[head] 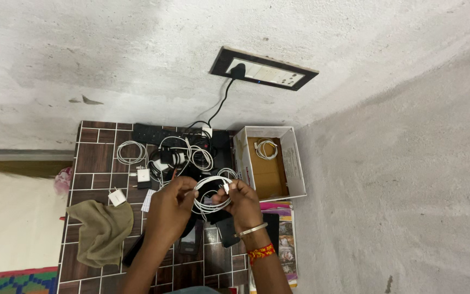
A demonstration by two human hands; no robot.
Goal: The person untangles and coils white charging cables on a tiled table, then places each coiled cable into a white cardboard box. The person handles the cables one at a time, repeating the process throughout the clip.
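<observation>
Both my hands hold a coiled white cable (209, 191) above a brown tiled table (91, 158). My left hand (171, 209) pinches the left side of the coil. My right hand (241, 204), with a metal bangle and a red thread on the wrist, grips the coil's right side near a white plug end. Beneath the hands lie dark flat devices, partly hidden.
A white cardboard box (295, 163) with one coiled cable inside stands to the right. A black power strip (156, 132), several white chargers and cables (131, 152) lie behind. An olive cloth (101, 231) lies left. A wall switch plate (262, 69) holds a black plug.
</observation>
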